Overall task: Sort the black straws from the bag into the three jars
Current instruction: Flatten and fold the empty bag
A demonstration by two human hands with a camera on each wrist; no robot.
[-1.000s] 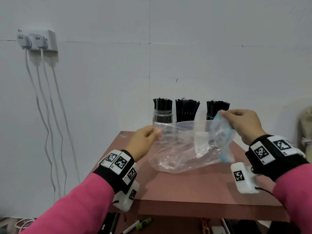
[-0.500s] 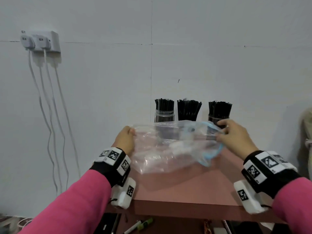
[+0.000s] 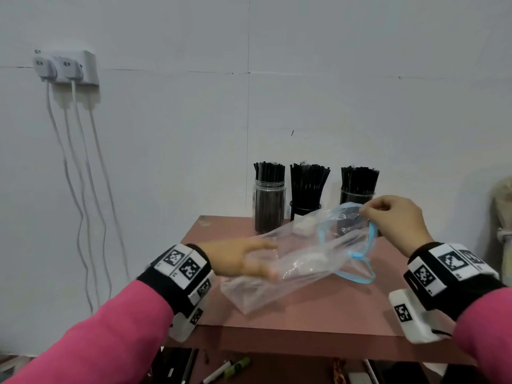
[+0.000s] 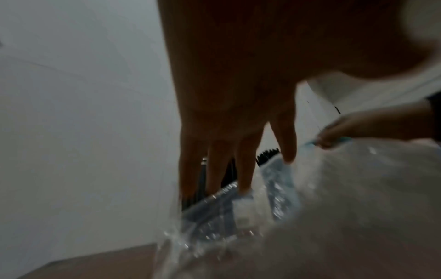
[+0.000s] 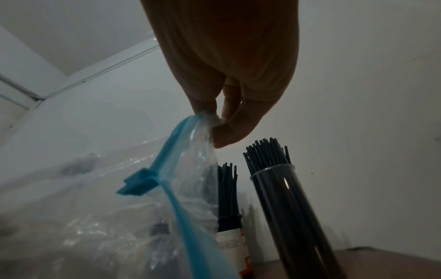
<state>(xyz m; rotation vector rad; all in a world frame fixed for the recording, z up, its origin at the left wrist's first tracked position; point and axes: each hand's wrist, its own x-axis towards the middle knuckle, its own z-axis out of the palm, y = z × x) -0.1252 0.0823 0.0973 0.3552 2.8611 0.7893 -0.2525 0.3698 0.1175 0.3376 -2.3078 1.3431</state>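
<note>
Three jars stand in a row at the back of the table, each packed with black straws: the left jar (image 3: pixel 269 210), the middle jar (image 3: pixel 307 189) and the right jar (image 3: pixel 358 187). In front of them a clear zip bag (image 3: pixel 299 261) with a blue zip strip hangs slanted over the table, its mouth gaping; I see no straws in it. My right hand (image 3: pixel 368 214) pinches the bag's rim by the zip, and the right wrist view shows that pinch (image 5: pixel 214 120) above the blue slider (image 5: pixel 137 184). My left hand (image 3: pixel 266 260) lies with straight fingers (image 4: pixel 243 169) against the bag's lower part.
The reddish table (image 3: pixel 332 309) is small and its left and front edges are close to my wrists. A wall socket (image 3: pixel 66 67) with white cables hangs at the left. Markers (image 3: pixel 227 370) lie on a shelf below. A beige object (image 3: pixel 502 217) shows at the right edge.
My left hand let go of the bag's edge and now lies flat against its lower part. My right hand still pinches the rim, slightly higher; the bag's mouth has fallen open.
</note>
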